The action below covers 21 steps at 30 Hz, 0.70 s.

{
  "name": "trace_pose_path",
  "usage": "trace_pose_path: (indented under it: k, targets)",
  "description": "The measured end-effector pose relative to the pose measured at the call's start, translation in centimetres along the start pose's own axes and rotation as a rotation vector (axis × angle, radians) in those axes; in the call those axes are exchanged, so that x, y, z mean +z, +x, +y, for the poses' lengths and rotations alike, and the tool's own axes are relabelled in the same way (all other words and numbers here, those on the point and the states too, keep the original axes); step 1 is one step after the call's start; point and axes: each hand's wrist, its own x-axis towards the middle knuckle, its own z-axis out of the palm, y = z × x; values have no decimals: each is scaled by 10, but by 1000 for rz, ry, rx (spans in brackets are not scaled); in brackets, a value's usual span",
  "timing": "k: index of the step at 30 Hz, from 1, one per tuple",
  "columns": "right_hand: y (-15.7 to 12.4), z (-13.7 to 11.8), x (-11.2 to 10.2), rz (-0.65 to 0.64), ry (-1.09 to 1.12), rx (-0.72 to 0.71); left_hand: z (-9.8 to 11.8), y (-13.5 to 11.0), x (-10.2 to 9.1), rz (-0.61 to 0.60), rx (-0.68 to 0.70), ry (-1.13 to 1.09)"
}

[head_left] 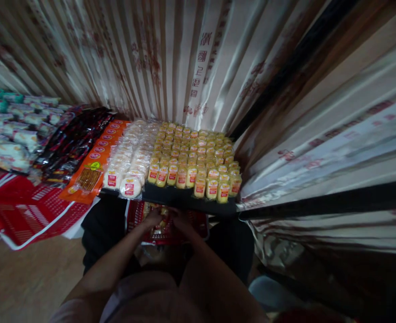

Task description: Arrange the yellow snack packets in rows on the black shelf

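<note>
Both of my hands reach down into a red basket (201,226) between my knees, just below the front edge of a dark shelf. Inside it, small yellow wrapped snacks (158,231) lie about my fingers. My left hand (153,218) is over the left part of these snacks, and my right hand (179,220) is close on its right. Shadow and blur hide the fingers, so any grip is unclear. Directly above the basket, yellow packaged cakes (181,175) with red-and-white labels stand in rows on the shelf (171,194).
Left of the cakes lie round white packets (130,186), an orange pack (95,157), dark packets (73,139) and pale bags (12,143). Another red basket (26,211) with a white handle stands at left. Printed curtains (171,58) hang behind; a dark bar (336,199) runs along the right.
</note>
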Motion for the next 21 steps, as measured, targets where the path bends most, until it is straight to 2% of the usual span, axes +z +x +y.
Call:
trace_pose_path:
  k: [8,14,18,21]
  targets:
    - [-25,4,-17,71,67,-96,23,-33,2,-4,24,-299]
    - [-54,3,-27,101,142,-144,36,-56,-2,-144,59,-514]
    - [-75,-1,-33,103,262,-154,53,-71,-4,-185,151,-525]
    - [-88,-13,-43,114,335,-201,75,-79,-6,-154,278,-417]
